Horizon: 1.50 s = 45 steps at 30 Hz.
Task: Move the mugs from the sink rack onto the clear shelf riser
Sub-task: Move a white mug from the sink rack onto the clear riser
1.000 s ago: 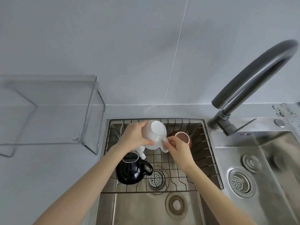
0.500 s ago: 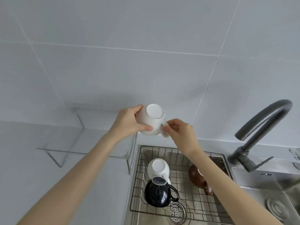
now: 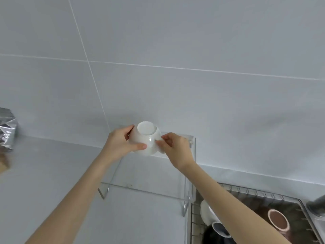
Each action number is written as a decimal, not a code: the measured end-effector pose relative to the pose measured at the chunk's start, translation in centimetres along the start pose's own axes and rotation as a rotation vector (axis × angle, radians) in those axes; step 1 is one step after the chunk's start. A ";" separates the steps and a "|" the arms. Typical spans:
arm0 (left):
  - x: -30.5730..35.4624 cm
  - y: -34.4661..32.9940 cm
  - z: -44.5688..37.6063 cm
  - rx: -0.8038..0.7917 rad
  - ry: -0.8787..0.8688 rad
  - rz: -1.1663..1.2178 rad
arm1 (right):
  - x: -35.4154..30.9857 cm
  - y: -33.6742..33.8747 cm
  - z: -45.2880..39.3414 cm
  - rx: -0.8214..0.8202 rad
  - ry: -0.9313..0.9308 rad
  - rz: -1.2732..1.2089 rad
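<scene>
I hold a white mug upside down, base facing me, above the back of the clear shelf riser. My left hand wraps its body from the left. My right hand pinches its handle on the right. In the wire sink rack at lower right lie another white mug, a black mug and a brown mug, partly hidden by my right forearm.
A silver foil bag stands on the grey counter at far left. The tiled wall rises just behind the riser. A bit of the grey tap shows at the right edge.
Both hands carried the white mug up out of the rack and left to above the riser. My view swung left, so the sink slid to the lower right corner.
</scene>
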State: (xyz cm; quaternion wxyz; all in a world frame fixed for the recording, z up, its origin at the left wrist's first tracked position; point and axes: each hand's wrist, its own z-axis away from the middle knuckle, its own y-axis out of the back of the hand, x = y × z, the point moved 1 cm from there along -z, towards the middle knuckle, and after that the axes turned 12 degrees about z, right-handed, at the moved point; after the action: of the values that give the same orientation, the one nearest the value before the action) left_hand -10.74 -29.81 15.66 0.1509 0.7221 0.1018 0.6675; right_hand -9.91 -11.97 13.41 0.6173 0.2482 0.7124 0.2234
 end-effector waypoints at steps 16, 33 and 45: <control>-7.8 5.6 -3.7 0.054 0.031 0.106 | -1.5 -8.9 -5.0 -0.078 -0.004 0.044; -8.7 4.6 -4.9 0.017 0.085 -0.070 | -0.8 -9.2 -5.7 -0.156 -0.005 0.009; -3.5 -2.9 -1.0 0.167 -0.104 -0.347 | 2.2 2.3 0.1 -0.001 -0.024 -0.117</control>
State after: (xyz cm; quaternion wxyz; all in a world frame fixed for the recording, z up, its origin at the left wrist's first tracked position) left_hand -11.89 -28.26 11.44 0.2083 0.7371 0.2721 0.5825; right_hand -9.89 -8.83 13.13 0.6378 0.2086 0.7181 0.1845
